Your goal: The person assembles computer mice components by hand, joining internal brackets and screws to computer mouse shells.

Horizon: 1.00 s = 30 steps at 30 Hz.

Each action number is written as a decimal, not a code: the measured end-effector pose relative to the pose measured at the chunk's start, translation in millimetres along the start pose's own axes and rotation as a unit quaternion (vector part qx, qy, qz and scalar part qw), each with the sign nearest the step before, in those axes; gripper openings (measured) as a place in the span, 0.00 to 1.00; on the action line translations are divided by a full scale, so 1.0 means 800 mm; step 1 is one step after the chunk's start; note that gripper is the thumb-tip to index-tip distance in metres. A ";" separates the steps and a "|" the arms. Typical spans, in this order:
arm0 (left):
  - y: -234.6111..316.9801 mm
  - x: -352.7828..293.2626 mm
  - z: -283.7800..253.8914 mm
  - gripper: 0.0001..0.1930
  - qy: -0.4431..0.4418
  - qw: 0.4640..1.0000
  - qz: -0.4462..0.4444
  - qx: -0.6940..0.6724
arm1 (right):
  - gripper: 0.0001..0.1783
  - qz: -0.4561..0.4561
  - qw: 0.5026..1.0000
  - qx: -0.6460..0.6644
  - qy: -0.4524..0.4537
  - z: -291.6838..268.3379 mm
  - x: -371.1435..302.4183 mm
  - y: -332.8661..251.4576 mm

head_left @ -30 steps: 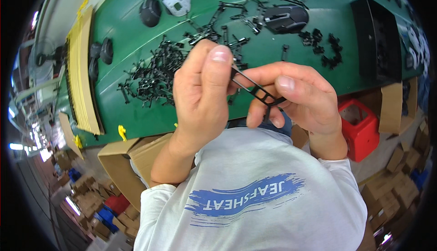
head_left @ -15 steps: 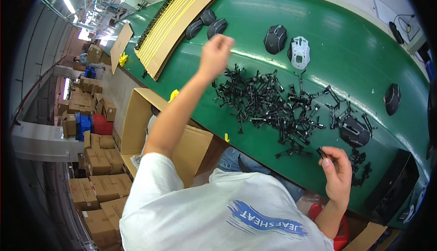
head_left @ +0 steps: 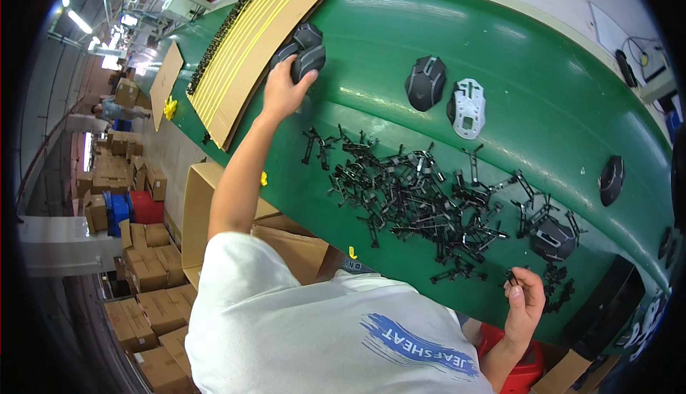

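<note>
A heap of thin black plastic parts lies on the green tabletop, its pieces tangled together at many angles. Beyond the heap's left end, the person's left hand reaches to a dark mouse shell; its thumb and forefinger are spread about the shell's near end, but whether they press on it I cannot tell, and the remaining fingers are mostly hidden. Two more dark shells sit right beside that one, also to the far left of the heap. Just off the heap's near right end, the right hand is raised with thumb and fingertips pinching a small black part, which sticks up a little from the grip. Near the heap's right end lies a black mouse, with a cluster of small black pieces on its near side. On the far side of the heap, a black mouse body and a pale grey shell with cutouts lie near each other. Well to the heap's far left, a cardboard sheet with yellow strips slants along the table; a small yellow piece lies on the heap's near side, close to the table edge.
</note>
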<state>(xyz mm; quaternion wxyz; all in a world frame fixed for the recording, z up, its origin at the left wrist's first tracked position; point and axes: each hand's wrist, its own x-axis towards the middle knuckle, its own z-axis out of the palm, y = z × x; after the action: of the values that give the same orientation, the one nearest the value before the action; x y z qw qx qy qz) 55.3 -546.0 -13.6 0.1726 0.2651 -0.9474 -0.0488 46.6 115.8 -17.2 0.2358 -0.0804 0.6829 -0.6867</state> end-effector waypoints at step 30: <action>-0.135 -0.014 -0.016 0.35 -0.002 0.992 -0.086 -0.095 | 0.17 -0.114 0.949 -0.277 -0.099 0.161 0.204 -0.087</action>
<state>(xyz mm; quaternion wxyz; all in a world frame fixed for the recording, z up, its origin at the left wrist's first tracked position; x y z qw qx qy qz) 121.2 -632.8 -25.2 0.1898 0.3284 -0.9124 -0.1535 -55.5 -74.2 23.3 0.1914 -0.2873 0.8056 -0.4815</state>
